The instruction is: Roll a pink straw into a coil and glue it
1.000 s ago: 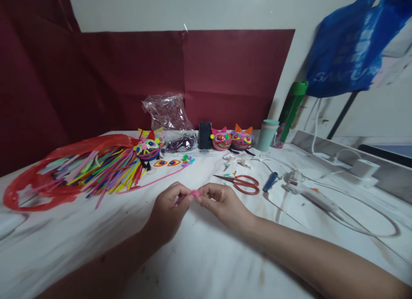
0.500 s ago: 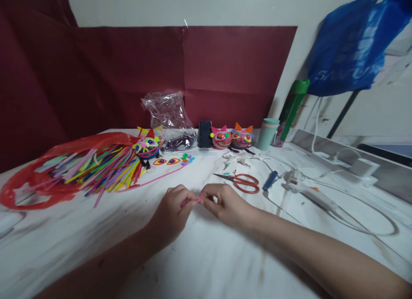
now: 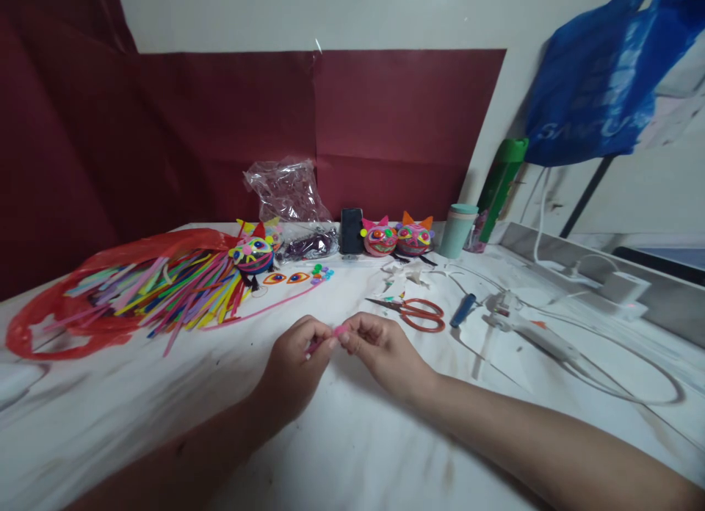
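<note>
A small pink piece (image 3: 340, 332), perhaps a coiled pipe cleaner, is pinched between both hands over the white table (image 3: 352, 452). My left hand (image 3: 302, 353) grips its left part, with some pink showing inside the fingers. Thumb and fingertips of my right hand (image 3: 380, 349) close on the right end. Beyond the hands, a long pink pipe cleaner (image 3: 275, 306) lies curved on the table. Near its far end are two orange eye shapes (image 3: 286, 278) and several coloured beads (image 3: 321, 273). Orange-handled scissors (image 3: 421, 314) rest beyond my right hand.
Many coloured pipe cleaners (image 3: 181, 291) lie on a red plastic bag (image 3: 49, 327) at left. Decorated balls (image 3: 380, 237), a phone (image 3: 351, 232) and a green cup (image 3: 458, 232) stand behind. A glue gun (image 3: 529, 327) with cables lies at right.
The fingers of my right hand have shifted slightly on the pink piece, and more of it shows between the fingertips. The view has tilted a little.
</note>
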The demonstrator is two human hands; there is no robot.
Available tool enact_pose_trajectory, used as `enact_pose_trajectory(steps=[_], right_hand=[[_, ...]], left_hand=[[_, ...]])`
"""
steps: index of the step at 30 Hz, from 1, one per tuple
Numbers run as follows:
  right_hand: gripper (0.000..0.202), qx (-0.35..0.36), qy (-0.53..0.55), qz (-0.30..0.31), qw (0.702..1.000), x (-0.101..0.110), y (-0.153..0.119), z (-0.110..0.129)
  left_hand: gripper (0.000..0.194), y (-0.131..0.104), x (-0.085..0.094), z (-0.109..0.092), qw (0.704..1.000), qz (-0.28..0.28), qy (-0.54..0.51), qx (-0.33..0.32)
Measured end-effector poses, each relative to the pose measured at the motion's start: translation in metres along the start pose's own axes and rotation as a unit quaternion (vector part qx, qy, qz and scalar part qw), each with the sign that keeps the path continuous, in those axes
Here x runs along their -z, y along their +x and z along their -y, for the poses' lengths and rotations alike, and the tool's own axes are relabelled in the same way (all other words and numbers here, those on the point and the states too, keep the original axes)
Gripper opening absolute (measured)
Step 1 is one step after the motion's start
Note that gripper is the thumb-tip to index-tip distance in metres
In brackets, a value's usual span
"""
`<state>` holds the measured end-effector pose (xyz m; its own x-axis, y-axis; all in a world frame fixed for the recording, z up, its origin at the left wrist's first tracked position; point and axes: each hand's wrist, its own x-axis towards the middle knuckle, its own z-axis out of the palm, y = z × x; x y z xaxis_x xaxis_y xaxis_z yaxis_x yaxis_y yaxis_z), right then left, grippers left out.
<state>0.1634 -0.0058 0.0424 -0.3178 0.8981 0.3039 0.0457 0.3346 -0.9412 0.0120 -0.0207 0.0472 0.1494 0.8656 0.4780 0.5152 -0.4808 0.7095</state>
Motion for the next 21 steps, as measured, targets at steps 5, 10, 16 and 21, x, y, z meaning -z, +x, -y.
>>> enact_pose_trajectory(steps=[5,10,16,21], right_hand=[[0.019,0.044,-0.160,0.011,0.986,0.008,0.002,0.002],[0.011,0.103,-0.267,0.090,0.954,0.016,0.003,0.006],[0.023,-0.013,-0.051,0.092,0.994,0.011,0.006,0.004],[0.038,-0.047,0.070,0.030,0.996,-0.001,0.002,0.000]], left_hand=[[0.014,0.005,0.003,0.005,0.997,0.037,0.070,-0.011],[0.016,0.004,0.003,0.007,0.982,0.056,0.143,-0.112],[0.015,0.004,0.007,0.003,0.997,0.029,0.061,-0.026],[0.016,0.001,0.003,-0.001,1.000,-0.011,0.002,-0.009]])
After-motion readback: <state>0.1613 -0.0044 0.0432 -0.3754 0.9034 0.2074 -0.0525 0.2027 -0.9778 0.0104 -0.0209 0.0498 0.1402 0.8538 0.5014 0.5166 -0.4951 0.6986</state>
